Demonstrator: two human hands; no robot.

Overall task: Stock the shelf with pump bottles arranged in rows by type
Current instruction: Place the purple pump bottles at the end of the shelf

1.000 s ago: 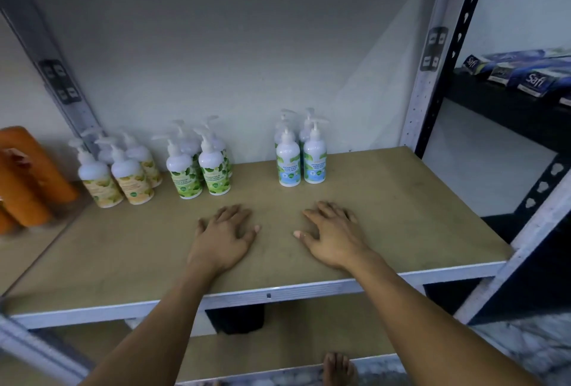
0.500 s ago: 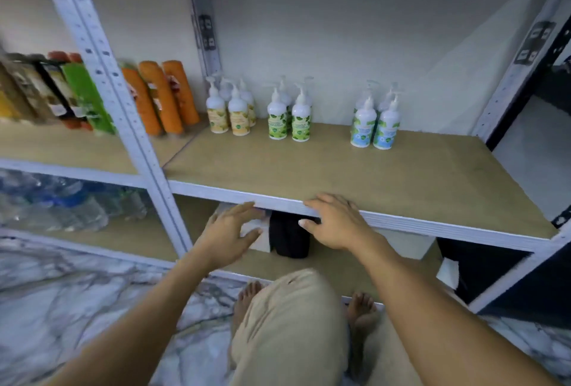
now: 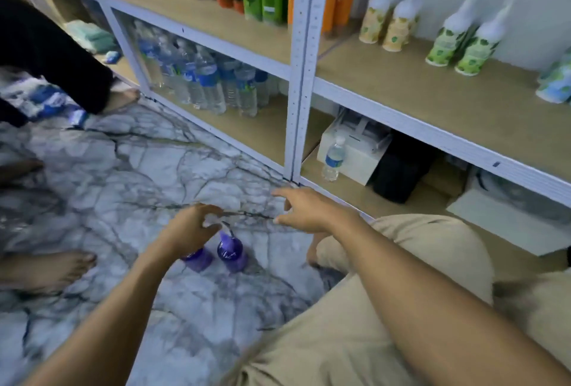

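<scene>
On the marble floor [image 3: 123, 169], in front of a metal rack, the person crouches with both arms stretched forward and down. The shelf [image 3: 432, 107] to be stocked runs along the right, and its stock stands at the back by the wall: a yellow-labelled pair [image 3: 386, 27], then a green-labelled pair [image 3: 457, 48], then a blue-labelled bottle [image 3: 556, 86] cut off by the frame edge. Each type keeps its own spot with gaps between, which leaves the front of the board bare for more. In the bay to the left, lower down, water bottles [image 3: 204, 82] crowd together. The next stock is not on the shelf yet: two purple pump bottles [image 3: 231, 251] stand upright side by side on the floor, just below the hands, likely set there to be lifted as a pair. The left hand [image 3: 188, 229] hangs right over the left bottle and hides its pump. Its fingers are curled, but blur keeps me from telling whether the grip has closed on the pump. The right hand [image 3: 309, 209] is above and to the right of the other bottle, apart from it, grip spread and holding nothing, seemingly reaching for that one
</scene>
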